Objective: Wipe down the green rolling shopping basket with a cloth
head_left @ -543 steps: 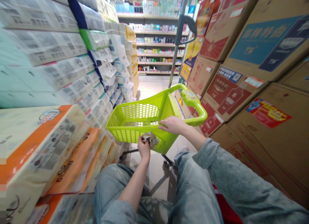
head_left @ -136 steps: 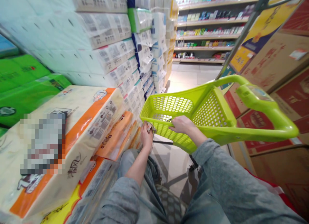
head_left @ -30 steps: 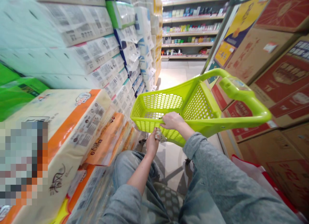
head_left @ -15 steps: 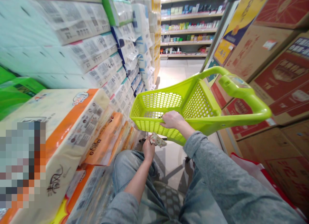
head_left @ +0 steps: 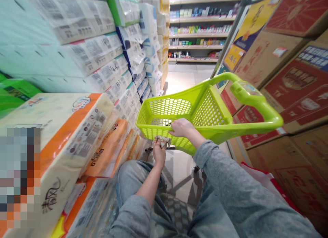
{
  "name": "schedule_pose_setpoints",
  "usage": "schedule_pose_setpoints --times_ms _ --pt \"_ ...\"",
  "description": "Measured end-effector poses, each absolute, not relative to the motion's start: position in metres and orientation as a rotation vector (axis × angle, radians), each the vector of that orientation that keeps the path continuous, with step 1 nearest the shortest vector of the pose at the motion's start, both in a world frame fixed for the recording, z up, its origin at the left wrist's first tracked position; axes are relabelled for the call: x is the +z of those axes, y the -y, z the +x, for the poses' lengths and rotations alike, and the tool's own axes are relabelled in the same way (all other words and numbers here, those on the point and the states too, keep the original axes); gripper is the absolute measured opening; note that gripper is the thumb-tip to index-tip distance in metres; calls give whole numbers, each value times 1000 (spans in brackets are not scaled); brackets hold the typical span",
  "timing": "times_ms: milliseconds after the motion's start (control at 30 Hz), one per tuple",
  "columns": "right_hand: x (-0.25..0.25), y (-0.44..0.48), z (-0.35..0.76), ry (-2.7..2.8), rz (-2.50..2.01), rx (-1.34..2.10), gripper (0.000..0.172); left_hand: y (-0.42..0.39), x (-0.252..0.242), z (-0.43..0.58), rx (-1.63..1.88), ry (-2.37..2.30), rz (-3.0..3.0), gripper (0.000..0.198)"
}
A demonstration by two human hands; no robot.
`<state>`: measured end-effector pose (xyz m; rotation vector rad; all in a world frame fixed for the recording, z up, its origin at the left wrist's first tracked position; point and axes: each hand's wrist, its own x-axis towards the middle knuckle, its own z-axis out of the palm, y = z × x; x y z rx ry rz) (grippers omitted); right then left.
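A lime-green plastic shopping cart (head_left: 202,135) with perforated basket walls stands in front of me, its handle toward the right. My right hand (head_left: 182,127) is closed over the basket's near rim. Below that rim, my left hand (head_left: 159,152) grips a crumpled, patterned cloth (head_left: 164,141) against the outside of the basket's near side, close to its left corner. Part of the cloth lies behind my fingers.
Stacked tissue packs (head_left: 102,53) wall the left side, with a large tissue pack (head_left: 64,118) jutting close to my left arm. Cardboard cartons (head_left: 289,91) rise on the right. A metal post (head_left: 228,39) stands behind the cart; stocked shelves (head_left: 200,34) lie beyond.
My left hand has moved up with the cloth, from below the basket to its near side. My right hand stays on the rim.
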<state>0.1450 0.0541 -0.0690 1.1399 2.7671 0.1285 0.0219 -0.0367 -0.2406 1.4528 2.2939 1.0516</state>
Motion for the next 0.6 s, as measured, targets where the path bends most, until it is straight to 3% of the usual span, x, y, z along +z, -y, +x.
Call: schedule_pose_setpoints --times_ms 100,300,500,600 --pt "-69 -55 145 -2754 1150 119 47 47 -244 20 803 -2335 1652 48" --pt "-68 -54 146 -2757 1171 86 47 50 -236 2 260 -2351 1972 54" --pt "-70 -56 147 -2780 1136 88 46 44 -235 2 508 -2230 1783 60" --pt "-71 -57 149 -2797 1110 103 45 42 -236 5 705 -2185 1624 53"
